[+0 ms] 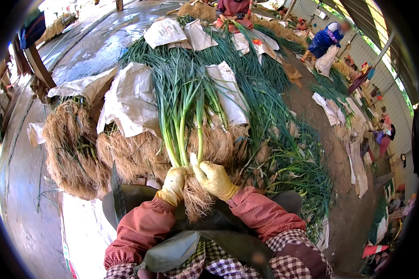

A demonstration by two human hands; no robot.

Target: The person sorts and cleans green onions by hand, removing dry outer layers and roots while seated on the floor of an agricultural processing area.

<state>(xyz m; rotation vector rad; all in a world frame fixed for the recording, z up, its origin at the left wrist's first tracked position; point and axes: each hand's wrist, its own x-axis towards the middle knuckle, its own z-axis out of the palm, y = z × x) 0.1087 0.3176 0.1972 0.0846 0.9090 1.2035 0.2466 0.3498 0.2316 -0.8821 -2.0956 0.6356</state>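
Yellow gloves cover both my hands. My left hand (173, 185) is closed round the white lower stems of a bunch of green onions (181, 132), just above their hanging tan roots (196, 197). At the same bunch, my right hand (214, 179) pinches one stem near its white base, beside the left hand. The long green leaves stretch away from me over a big heap of more green onions (256, 83). White sacks (131, 100) lie over parts of that heap, with thick root masses (132, 156) showing along its near side.
Loose leaves (298, 172) are strewn to the right. A white sheet (86, 228) lies on the wet concrete floor (23, 204) at lower left. One person (233, 11) sits beyond the heap; another in blue (322, 41) bends at far right. More onion piles (333, 90) line the right side.
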